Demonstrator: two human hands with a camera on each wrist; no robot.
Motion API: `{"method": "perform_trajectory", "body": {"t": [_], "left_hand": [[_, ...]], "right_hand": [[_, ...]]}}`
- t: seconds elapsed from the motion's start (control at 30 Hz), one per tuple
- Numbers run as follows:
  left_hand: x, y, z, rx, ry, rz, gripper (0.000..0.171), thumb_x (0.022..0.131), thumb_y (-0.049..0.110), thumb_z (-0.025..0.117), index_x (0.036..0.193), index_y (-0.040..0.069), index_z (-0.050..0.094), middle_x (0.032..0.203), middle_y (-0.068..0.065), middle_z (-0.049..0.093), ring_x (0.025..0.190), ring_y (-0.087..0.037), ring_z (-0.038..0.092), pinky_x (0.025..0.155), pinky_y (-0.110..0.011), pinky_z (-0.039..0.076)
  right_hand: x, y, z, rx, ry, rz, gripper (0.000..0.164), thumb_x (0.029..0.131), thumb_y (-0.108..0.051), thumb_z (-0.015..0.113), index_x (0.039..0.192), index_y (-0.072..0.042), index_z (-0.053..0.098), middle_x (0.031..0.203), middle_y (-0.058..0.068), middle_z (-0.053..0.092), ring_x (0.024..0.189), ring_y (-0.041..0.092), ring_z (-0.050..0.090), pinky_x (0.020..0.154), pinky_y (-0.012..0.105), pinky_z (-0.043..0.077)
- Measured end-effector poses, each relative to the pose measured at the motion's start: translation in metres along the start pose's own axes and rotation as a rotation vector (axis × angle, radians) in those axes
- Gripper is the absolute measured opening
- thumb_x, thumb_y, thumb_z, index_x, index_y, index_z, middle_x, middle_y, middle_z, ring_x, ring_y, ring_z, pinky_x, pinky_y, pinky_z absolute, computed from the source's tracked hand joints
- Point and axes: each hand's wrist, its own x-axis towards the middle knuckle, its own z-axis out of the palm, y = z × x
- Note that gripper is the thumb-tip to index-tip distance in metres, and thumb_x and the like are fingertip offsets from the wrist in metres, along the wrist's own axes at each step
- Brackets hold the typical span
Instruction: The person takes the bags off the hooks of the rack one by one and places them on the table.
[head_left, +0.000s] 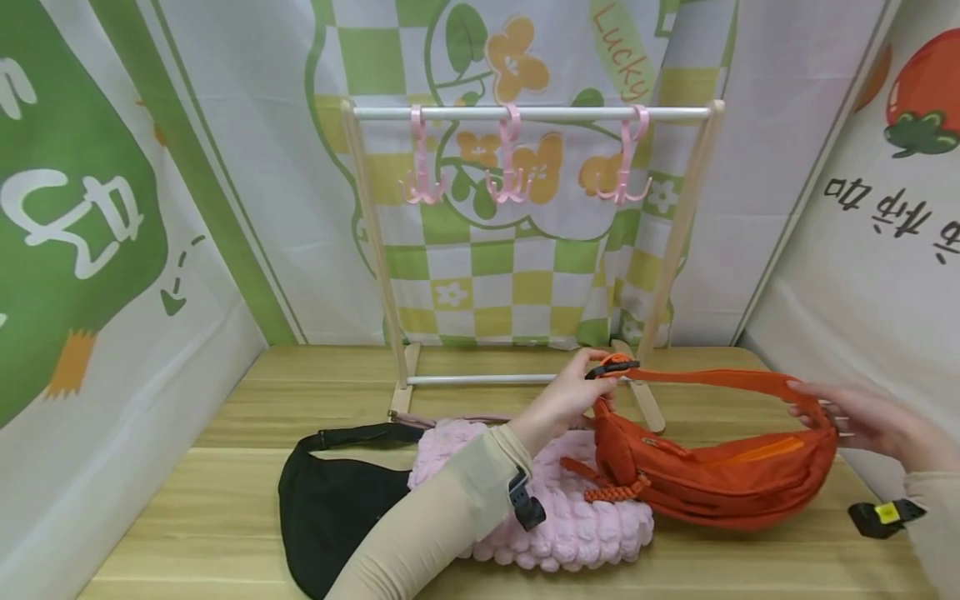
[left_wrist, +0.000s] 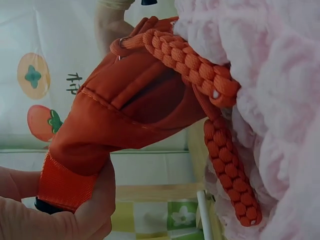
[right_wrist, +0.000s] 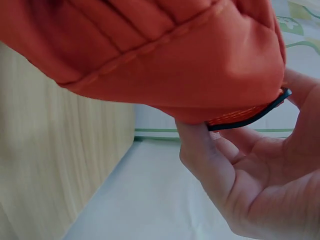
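Note:
An orange-red sling bag is held up at the right, its strap stretched along the top. At the bag's left end my left hand grips the strap by a black buckle; the left wrist view shows thumb and fingers around the orange webbing. My right hand holds the other end, where strap and bag meet. In the right wrist view, its fingers curl about the black-edged strap end, partly hidden by the bag. A braided orange cord dangles against a pink puffy bag.
A black shoulder bag lies left of the pink one on the wooden table. Behind stands a rack with a white top rail and three pink hooks. Printed curtains enclose the sides and back.

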Motion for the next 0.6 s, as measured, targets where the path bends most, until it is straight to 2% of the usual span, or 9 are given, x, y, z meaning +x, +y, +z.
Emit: {"method": "perform_trajectory", "body": {"t": [0.13,0.3,0.47,0.6], "left_hand": [[0.001,-0.002,-0.003,0.052,-0.004,0.019,0.040,0.096,0.007,0.052,0.134,0.017,0.044,0.078,-0.003,0.055,0.065,-0.013,0.054,0.047,-0.027,0.044],[0.002,-0.004,-0.005,0.050,0.017,-0.028,0.037,0.095,0.007,0.052,0.131,0.018,0.048,0.082,-0.005,0.055,0.072,-0.015,0.054,0.052,-0.035,0.053],[0.004,-0.004,-0.008,0.053,0.030,-0.042,0.035,0.095,0.008,0.053,0.129,0.017,0.049,0.084,-0.007,0.055,0.077,-0.018,0.056,0.062,-0.045,0.058],[0.003,-0.003,-0.011,0.089,0.029,-0.045,0.035,0.095,0.008,0.053,0.128,0.016,0.049,0.089,-0.009,0.056,0.074,-0.017,0.054,0.060,-0.043,0.058]], "right_hand": [[0.001,0.005,0.000,0.024,-0.058,-0.014,0.021,0.100,-0.041,0.042,0.102,-0.026,0.056,0.091,-0.013,0.068,0.084,0.004,0.063,0.078,0.031,0.055],[0.002,0.008,0.001,0.053,-0.100,-0.020,0.018,0.100,-0.039,0.041,0.096,-0.033,0.058,0.092,-0.016,0.068,0.085,0.003,0.063,0.077,0.029,0.053],[0.004,0.009,0.004,0.065,-0.099,-0.023,0.017,0.100,-0.038,0.042,0.096,-0.033,0.058,0.092,-0.016,0.068,0.087,0.003,0.062,0.077,0.028,0.052],[0.007,0.012,0.006,0.089,-0.123,-0.041,0.021,0.101,-0.036,0.041,0.096,-0.031,0.061,0.092,-0.016,0.069,0.087,0.002,0.062,0.077,0.027,0.053]]}}
